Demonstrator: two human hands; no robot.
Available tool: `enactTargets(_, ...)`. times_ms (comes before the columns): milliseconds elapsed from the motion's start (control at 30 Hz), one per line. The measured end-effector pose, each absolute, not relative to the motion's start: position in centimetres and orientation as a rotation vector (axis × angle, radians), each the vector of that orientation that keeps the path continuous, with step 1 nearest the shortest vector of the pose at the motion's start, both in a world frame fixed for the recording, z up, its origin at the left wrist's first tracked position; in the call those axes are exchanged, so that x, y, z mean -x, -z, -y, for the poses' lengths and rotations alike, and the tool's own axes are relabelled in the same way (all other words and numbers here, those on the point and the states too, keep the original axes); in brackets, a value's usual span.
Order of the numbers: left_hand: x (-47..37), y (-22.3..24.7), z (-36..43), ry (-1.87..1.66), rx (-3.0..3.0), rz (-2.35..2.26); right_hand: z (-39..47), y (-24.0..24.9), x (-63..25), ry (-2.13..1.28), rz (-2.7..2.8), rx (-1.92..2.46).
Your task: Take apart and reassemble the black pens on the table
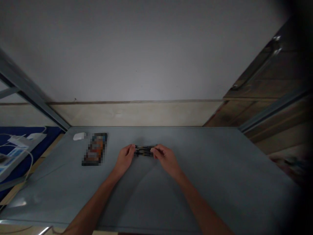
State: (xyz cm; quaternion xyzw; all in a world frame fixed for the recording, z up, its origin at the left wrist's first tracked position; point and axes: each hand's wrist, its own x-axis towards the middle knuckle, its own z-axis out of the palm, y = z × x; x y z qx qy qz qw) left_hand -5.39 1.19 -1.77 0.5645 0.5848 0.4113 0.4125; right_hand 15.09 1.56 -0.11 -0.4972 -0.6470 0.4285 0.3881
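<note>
Several slim dark pen-like sticks [144, 151] lie side by side, running left to right near the middle of the grey table [207, 163]. My left hand [126, 158] is closed at their left ends, with the thumb toward me. At the right ends, my right hand [165, 157] pinches them between thumb and fingers. The sticks show light bands or gaps along their length. Their exact kind is too blurred to make out, and the fingers hide both ends.
To the left are a pixelated phone-like slab [95, 149] and a small white case [79, 136]. A power strip [17, 153] with white cables sits beyond the table's left edge. Metal posts [55, 112] rise at the back corners, before a pale wall [137, 49].
</note>
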Motion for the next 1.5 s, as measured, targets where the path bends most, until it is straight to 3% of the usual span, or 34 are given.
enactTargets(833,5.57,1.66,-1.16,-1.053,-1.348,-1.457,-1.89,0.09,-15.36,-1.184,1.636,1.173)
enactTargets(1067,5.55,1.53,-1.10,-1.035,-1.357,-1.465,-1.18,-0.34,-14.98,-1.119,1.691,1.351)
enactTargets(1300,5.56,1.69,-1.11,-1.029,-1.344,-1.463,-1.36,-0.58,-14.99,-1.001,1.688,1.243)
enactTargets(1500,5.51,1.43,-1.14,-1.001,-1.377,-1.463,-1.00,-0.46,-14.82,-1.077,1.648,1.360)
